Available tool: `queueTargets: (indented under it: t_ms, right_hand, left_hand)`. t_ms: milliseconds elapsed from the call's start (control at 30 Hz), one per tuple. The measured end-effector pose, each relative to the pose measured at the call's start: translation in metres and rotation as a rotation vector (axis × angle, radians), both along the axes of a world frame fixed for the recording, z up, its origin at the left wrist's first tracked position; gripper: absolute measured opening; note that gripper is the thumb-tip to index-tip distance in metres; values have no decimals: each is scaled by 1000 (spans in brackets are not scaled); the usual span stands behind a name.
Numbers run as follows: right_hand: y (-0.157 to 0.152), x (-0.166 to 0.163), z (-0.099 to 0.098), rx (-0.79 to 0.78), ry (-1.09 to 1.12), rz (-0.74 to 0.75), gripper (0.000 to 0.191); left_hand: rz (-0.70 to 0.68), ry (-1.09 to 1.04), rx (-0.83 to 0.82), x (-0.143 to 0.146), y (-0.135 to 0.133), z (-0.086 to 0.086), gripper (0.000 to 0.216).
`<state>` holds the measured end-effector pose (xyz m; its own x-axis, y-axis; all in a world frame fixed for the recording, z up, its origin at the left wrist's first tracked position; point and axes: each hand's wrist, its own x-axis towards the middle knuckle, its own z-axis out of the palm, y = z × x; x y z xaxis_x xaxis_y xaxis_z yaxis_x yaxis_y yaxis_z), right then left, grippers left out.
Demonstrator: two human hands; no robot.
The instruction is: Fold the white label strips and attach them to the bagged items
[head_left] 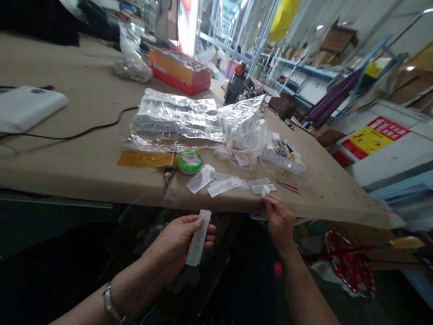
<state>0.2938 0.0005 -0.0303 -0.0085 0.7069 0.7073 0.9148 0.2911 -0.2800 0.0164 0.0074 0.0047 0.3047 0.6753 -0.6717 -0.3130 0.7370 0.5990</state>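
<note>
My left hand [189,237] is closed on printed label strips [197,248], thumb on top, just in front of the table edge. At that edge my right hand [280,219] pinches a small white label [266,191], which overlaps a label [260,184] lying on the table. More printed paper labels [223,185] are spread to the left of it. A pink-handled cutting or gripping tool [288,186] lies to the right. Near the labels sit a round green container [190,162] with pale contents and a tool like a soldering iron [168,174], its tip toward the edge.
Silver foil packaging [179,115] and clear plastic bags [245,140] cover the table's middle. Behind are an orange box [179,72] and a dark bottle [235,83]. A black cord [84,135] runs left past a white device [30,108]. A red racket-like object [348,262] lies below right.
</note>
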Motion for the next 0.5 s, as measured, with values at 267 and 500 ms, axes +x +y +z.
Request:
queueTargets:
  t_ms: [267,500]
  right_hand:
    - [-25,-116,16,-57,-39,549,22]
    - [-27,-145,1,-118,-148,657,20]
  left_hand:
    - [49,-206,51,1,-4,-9,10]
    - [180,-261,39,-8,-5,-11,12]
